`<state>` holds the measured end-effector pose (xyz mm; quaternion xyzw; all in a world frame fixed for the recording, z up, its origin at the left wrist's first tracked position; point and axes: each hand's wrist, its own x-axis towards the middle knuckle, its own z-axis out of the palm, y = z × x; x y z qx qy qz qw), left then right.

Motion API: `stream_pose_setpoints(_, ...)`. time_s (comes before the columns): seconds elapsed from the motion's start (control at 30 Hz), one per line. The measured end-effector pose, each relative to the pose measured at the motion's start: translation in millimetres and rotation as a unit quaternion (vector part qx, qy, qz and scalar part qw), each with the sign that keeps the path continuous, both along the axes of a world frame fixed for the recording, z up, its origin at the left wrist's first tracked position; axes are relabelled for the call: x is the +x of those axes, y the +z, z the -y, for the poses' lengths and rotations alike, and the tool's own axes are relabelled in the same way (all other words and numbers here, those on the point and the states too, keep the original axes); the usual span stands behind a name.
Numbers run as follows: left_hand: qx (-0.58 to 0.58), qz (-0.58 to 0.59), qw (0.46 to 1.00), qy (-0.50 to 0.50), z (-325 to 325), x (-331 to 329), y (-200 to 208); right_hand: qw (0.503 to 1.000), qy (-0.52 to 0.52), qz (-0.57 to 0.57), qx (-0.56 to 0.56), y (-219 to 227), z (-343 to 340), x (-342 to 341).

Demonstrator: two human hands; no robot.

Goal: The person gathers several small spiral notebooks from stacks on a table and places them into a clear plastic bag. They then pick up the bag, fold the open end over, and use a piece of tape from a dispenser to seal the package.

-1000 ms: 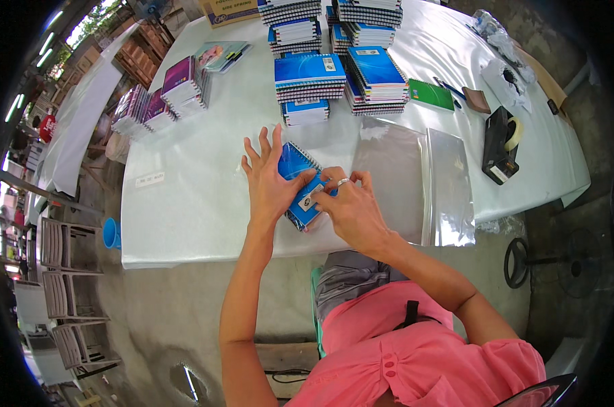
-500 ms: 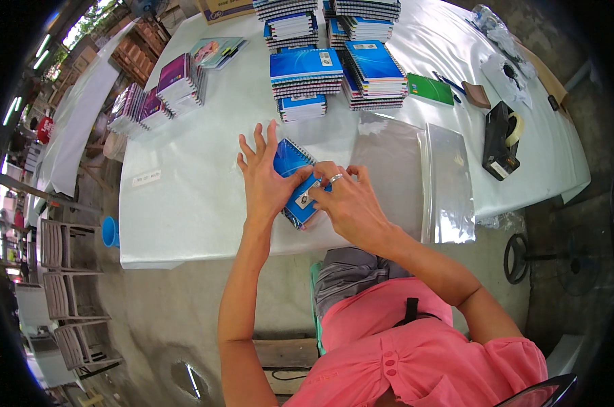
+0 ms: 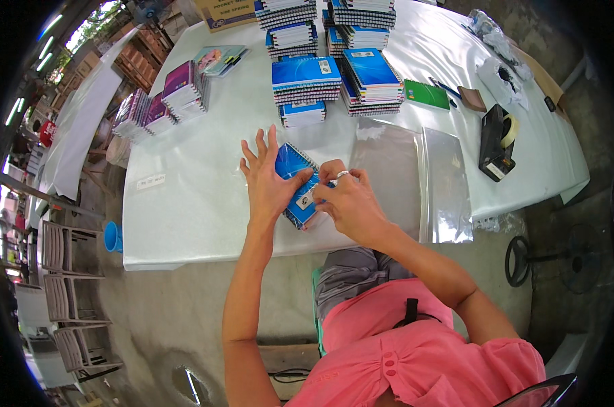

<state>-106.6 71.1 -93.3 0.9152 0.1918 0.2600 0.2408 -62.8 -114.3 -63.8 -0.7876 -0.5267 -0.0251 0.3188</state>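
Small blue spiral notebook (image 3: pixel 294 183) lies near the front edge of the white counter (image 3: pixel 191 197), tilted, directly ahead of the person in the pink top. Left hand (image 3: pixel 267 182) lies flat on its left part — fingers spread and released, pressing down rather than gripping. Right hand (image 3: pixel 346 201) sits at the notebook's lower right corner, fingers curled and pinching at its edge; a ring shows on one finger. A thin clear wrapper seems to surround the notebook, though this is hard to tell.

Just right of the hands: clear plastic sleeves (image 3: pixel 415 176) laid flat. Farther right, a black tape dispenser (image 3: pixel 495 141). Behind the hands, stacks of blue notebooks (image 3: pixel 307 80) — well apart from the held one. A green booklet (image 3: pixel 426 93) lies beside those stacks. Purple notebooks (image 3: pixel 164 102) stand piled at the far left.
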Motion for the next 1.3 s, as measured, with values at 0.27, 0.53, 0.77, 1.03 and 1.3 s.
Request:
stream_pose_setpoints(0.27,-0.006,0.006,1.0,-0.004,0,0,0,0.994,-0.064,-0.006,0.082,-13,-16,1)
stream_pose_setpoints(0.53,-0.012,0.003,1.0,-0.003,1,-1,0,0.991,-0.073,0.097,0.052,-13,-22,-6)
stream_pose_setpoints(0.77,-0.007,0.003,1.0,0.001,2,0,-2,0.993,-0.064,0.088,0.056,-10,-25,-8)
stream_pose_setpoints(1.03,0.021,-0.025,0.999,0.003,5,-1,6,0.979,-0.046,0.191,0.053,-15,-31,-5)
stream_pose_setpoints(1.3,0.03,-0.033,0.999,-0.022,0,-2,1,0.99,-0.058,0.117,0.048,-19,-32,-4)
